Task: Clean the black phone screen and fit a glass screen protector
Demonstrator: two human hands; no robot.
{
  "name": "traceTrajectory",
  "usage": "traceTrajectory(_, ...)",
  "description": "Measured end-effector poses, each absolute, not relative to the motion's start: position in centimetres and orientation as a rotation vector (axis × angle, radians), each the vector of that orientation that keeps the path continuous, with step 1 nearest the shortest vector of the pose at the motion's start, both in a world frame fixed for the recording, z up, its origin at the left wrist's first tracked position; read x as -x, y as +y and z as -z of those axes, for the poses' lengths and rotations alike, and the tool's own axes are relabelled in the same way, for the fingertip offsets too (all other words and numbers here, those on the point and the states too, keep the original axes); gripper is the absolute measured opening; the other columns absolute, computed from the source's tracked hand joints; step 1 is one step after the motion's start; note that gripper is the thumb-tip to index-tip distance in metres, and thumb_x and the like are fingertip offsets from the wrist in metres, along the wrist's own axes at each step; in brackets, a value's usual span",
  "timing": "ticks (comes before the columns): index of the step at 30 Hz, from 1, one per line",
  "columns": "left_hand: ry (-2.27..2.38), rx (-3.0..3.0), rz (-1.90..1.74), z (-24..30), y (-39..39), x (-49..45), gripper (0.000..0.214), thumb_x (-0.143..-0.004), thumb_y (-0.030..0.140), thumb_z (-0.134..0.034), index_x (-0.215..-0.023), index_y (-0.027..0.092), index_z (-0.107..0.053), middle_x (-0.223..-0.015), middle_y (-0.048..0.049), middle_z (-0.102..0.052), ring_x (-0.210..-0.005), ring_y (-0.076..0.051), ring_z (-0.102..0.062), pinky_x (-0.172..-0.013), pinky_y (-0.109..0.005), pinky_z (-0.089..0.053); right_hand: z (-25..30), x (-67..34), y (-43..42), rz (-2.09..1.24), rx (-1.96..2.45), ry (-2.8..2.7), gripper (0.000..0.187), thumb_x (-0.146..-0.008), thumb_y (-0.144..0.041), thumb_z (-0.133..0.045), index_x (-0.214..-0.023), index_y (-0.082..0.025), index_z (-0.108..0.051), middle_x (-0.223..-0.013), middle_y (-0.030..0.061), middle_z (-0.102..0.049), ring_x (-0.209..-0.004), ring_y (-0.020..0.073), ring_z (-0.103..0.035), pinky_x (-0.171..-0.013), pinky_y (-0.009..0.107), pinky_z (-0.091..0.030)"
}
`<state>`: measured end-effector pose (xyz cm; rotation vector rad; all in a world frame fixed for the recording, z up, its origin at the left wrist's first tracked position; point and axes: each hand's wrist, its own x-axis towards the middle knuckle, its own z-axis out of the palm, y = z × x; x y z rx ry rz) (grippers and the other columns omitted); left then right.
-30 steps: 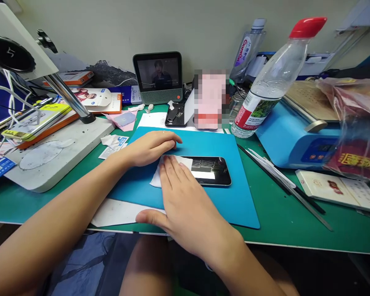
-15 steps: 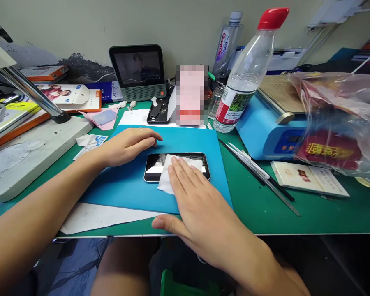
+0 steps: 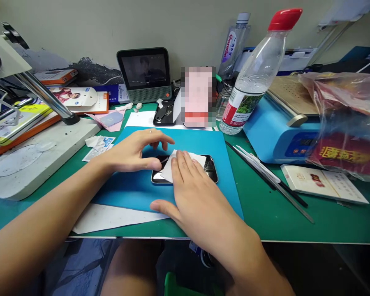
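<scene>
A smartphone [image 3: 211, 167] with a dark glossy face lies flat on the blue mat [image 3: 123, 193]. Over its middle is a white wipe [image 3: 169, 170]. My right hand [image 3: 200, 201] lies with straight fingers flat on the wipe, pressing it onto the phone, thumb held out to the side. My left hand [image 3: 138, 152] is open at the phone's left end, fingers curved and thumb apart. Its thumb tip is over the phone's upper left part; I cannot tell whether it touches. Part of the phone is hidden under the wipe and my right fingers.
A water bottle with a red cap [image 3: 249, 90] stands behind the mat, beside a blue scale [image 3: 271, 131]. Thin tools [image 3: 274, 183] and a white box [image 3: 323, 183] lie to the right. A lamp base [image 3: 43, 156] is at left, and a smart display [image 3: 146, 74] stands at the back.
My left hand has moved to the right and spread its thumb over the phone's end. The wipe has shifted slightly up the phone under my right hand. The view has turned a little left.
</scene>
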<state>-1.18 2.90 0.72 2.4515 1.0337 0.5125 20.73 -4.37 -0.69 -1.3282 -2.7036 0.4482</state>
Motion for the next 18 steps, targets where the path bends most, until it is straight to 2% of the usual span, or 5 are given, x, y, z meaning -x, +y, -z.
traceTrajectory(3,1.020,-2.419,-0.660,-0.6,3.1,1.5,0.091,-0.091,0.087,-0.022,-0.125,0.015,-0.067,-0.109,-0.0117,-0.072,-0.094,-0.026,-0.063,-0.090,-0.037,-0.047,0.6,-18.6,-4.8,-0.487,1.262,-2.707,0.107,-0.091,-0.073,-0.051,-0.158,0.007,-0.024,-0.166,0.0295,-0.016,-0.157,0.0376,-0.013,-0.128,0.050,-0.019)
traceTrajectory(5,1.053,-2.381,-0.696,-0.4,3.2,1.6,0.091,-0.094,0.084,-0.016,-0.123,0.015,-0.069,-0.105,-0.0115,-0.072,-0.094,-0.026,-0.063,-0.092,-0.038,-0.047,0.6,-17.3,-5.1,-0.467,1.221,-2.732,0.108,-0.091,-0.070,-0.055,-0.157,0.009,-0.024,-0.166,0.0310,-0.015,-0.157,0.0383,-0.012,-0.129,0.050,-0.019)
traceTrajectory(12,1.108,-2.331,-0.740,-0.2,3.3,1.9,0.088,-0.096,0.079,-0.017,-0.120,0.014,-0.070,-0.102,-0.0114,-0.073,-0.094,-0.026,-0.065,-0.087,-0.035,-0.049,1.0,-15.3,-5.7,-0.392,1.177,-2.765,0.103,-0.092,-0.068,-0.055,-0.154,0.011,-0.031,-0.165,0.0335,-0.016,-0.157,0.0400,-0.014,-0.129,0.050,-0.016)
traceTrajectory(18,1.113,-2.352,-0.678,-0.1,3.2,1.8,0.085,-0.098,0.078,-0.016,-0.120,0.016,-0.070,-0.102,-0.0095,-0.074,-0.094,-0.025,-0.066,-0.089,-0.035,-0.048,1.2,-17.7,-6.0,-0.444,1.072,-2.749,0.094,-0.097,-0.067,-0.046,-0.159,0.002,-0.028,-0.168,0.0251,-0.017,-0.158,0.0334,-0.014,-0.129,0.050,-0.018)
